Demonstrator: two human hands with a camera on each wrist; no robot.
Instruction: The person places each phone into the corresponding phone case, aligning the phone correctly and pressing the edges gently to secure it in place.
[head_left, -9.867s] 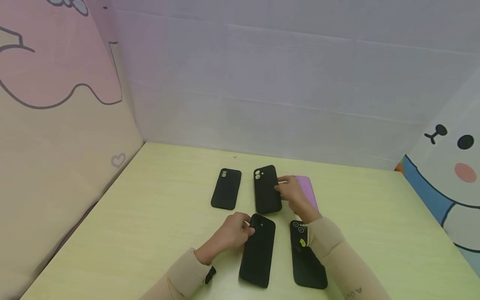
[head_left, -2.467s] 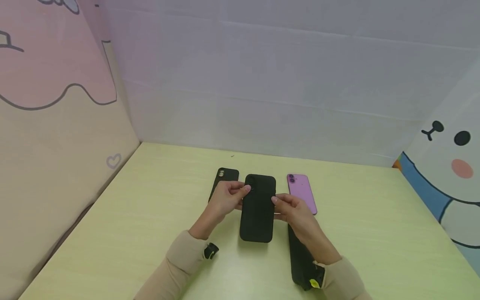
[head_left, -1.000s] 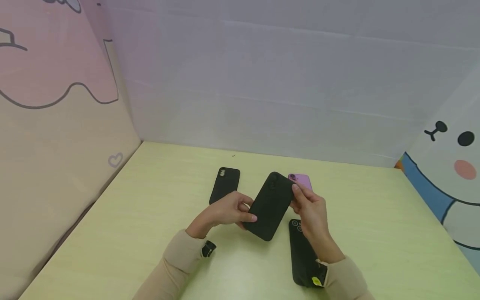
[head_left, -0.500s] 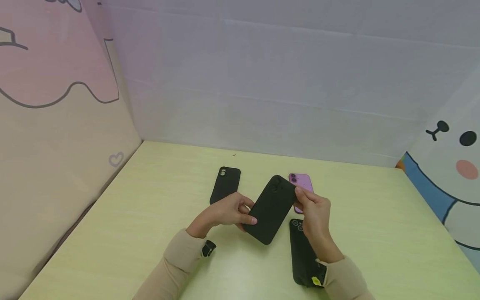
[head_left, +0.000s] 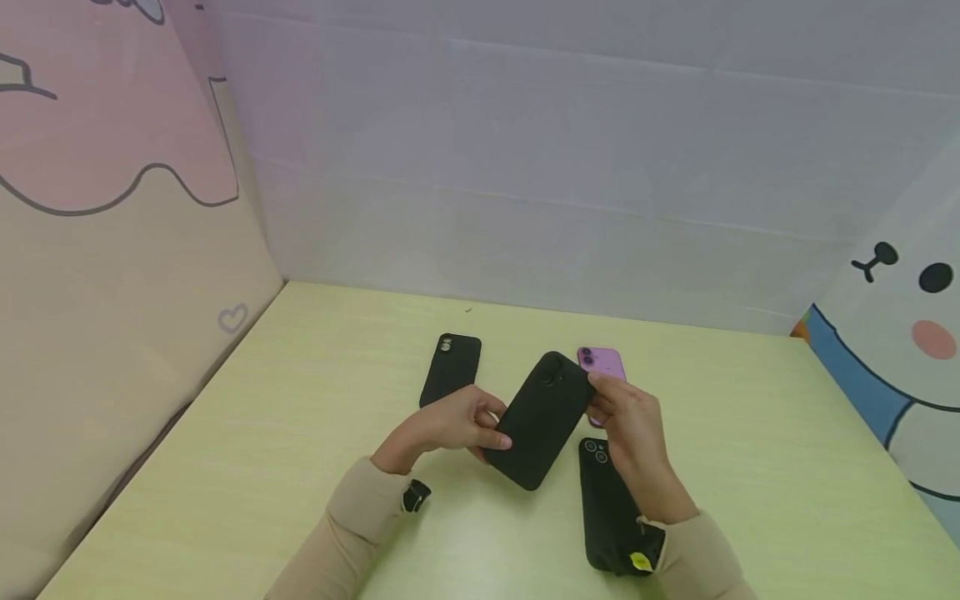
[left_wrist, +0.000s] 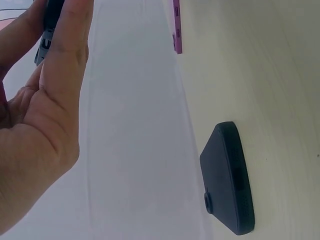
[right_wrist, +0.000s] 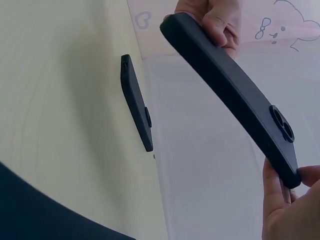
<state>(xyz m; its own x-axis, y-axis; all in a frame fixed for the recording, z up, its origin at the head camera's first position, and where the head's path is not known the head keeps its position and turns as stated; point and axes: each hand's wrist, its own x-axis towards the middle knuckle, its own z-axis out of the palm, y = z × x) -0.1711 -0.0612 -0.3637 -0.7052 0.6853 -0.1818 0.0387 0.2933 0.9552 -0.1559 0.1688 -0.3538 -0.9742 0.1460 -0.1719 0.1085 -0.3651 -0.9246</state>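
Head view: both hands hold one black phone case (head_left: pixel 542 419) above the middle of the worktop (head_left: pixel 262 467), tilted with its camera end toward the far right. The left hand (head_left: pixel 448 425) grips the near left edge, fingers curled round it. The right hand (head_left: pixel 630 421) pinches the far right edge near the camera end. A small black case (head_left: pixel 451 370) lies flat toward the far edge, left of the held case. A purple phone (head_left: pixel 603 363) lies toward the far edge, partly behind the right hand. Another black case (head_left: pixel 606 500) lies near the front edge, under the right forearm.

Left wrist view: the left hand (left_wrist: pixel 40 115) is curled round a dark edge at the top of the frame. The small black case (left_wrist: pixel 228 177) lies flat on the worktop, the purple phone (left_wrist: pixel 176 25) beyond it.

Right wrist view: the held case (right_wrist: pixel 230 92) is clear of the worktop, gripped at one end by the left hand (right_wrist: pixel 215 17), at the camera end by fingertips (right_wrist: pixel 280 200) of the right. The small black case (right_wrist: pixel 136 102) lies behind.
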